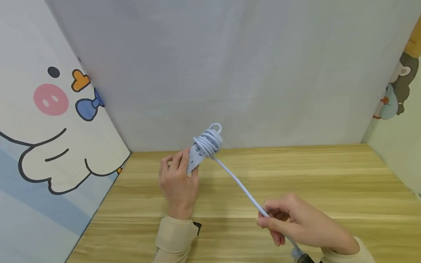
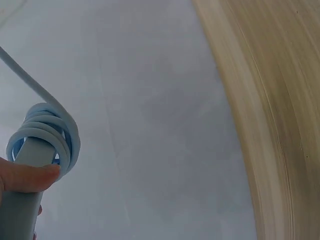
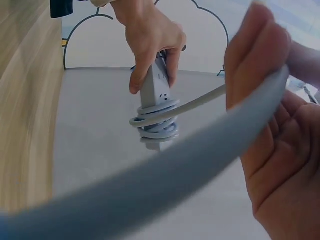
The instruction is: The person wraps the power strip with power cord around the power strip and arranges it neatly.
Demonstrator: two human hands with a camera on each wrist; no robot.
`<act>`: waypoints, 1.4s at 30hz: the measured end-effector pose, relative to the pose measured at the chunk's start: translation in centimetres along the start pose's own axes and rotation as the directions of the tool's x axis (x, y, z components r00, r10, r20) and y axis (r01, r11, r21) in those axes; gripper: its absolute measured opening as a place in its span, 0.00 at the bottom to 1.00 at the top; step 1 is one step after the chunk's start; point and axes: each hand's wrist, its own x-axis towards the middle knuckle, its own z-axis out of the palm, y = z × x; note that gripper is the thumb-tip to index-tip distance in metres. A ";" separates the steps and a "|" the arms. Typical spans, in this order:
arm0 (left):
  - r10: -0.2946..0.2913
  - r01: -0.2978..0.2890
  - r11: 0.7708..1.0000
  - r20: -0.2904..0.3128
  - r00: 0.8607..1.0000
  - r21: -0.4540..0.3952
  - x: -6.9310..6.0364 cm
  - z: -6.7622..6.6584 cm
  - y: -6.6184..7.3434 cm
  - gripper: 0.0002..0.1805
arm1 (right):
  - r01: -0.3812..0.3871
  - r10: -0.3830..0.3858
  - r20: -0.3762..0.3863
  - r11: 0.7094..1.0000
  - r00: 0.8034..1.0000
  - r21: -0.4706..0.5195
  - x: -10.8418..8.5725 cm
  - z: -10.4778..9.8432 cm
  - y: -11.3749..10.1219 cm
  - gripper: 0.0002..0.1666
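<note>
A white power strip (image 1: 196, 157) is tilted up above the wooden surface, its sockets showing in the head view. Several turns of its pale cord (image 1: 208, 142) wrap the far end, with a small loop at the tip. My left hand (image 1: 179, 182) grips the near end; in the left wrist view the thumb (image 2: 30, 177) lies along the strip beside the coils (image 2: 47, 130). Lower right, my right hand (image 1: 302, 221) pinches the straight stretch of cord between thumb and fingers. Past that hand the cord runs down to a plug (image 1: 297, 252), partly out of frame.
The wooden tabletop (image 1: 230, 197) reaches back to a plain grey-white panel (image 1: 230, 73). A cartoon-printed panel (image 1: 42, 146) stands at the left, and a pale green one with printed figures (image 1: 401, 146) at the right.
</note>
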 end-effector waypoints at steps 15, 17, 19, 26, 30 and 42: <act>0.473 -0.362 0.879 0.665 0.578 -0.310 -0.4 -2.5 4.0 0.32 | 0.124 -0.349 -0.348 0.838 0.870 -0.531 -0.2 -0.3 -1.5 0.20; 0.526 -0.319 0.851 0.670 0.524 -0.418 -0.1 -3.1 4.1 0.30 | 0.092 -0.389 -0.409 0.808 0.825 -0.582 -0.2 -1.0 -1.2 0.16; 0.582 -0.251 0.808 0.656 0.480 -0.533 0.3 -3.7 4.1 0.26 | 0.052 -0.416 -0.463 0.785 0.783 -0.617 -0.2 -1.8 -0.5 0.13; 0.770 -0.044 0.474 0.390 0.504 -0.880 1.4 -5.0 4.2 0.19 | -0.082 -0.356 -0.540 0.774 0.763 -0.627 0.1 -2.8 1.5 0.12; 0.693 0.092 0.371 0.341 0.635 -0.924 1.8 -5.4 3.8 0.20 | -0.144 -0.205 -0.519 0.820 0.830 -0.553 0.4 -2.6 2.2 0.13; 0.135 0.197 0.635 0.358 0.924 -0.747 1.7 -4.2 2.4 0.29 | -0.183 -0.007 -0.430 0.899 0.903 -0.398 1.4 -0.5 2.9 0.11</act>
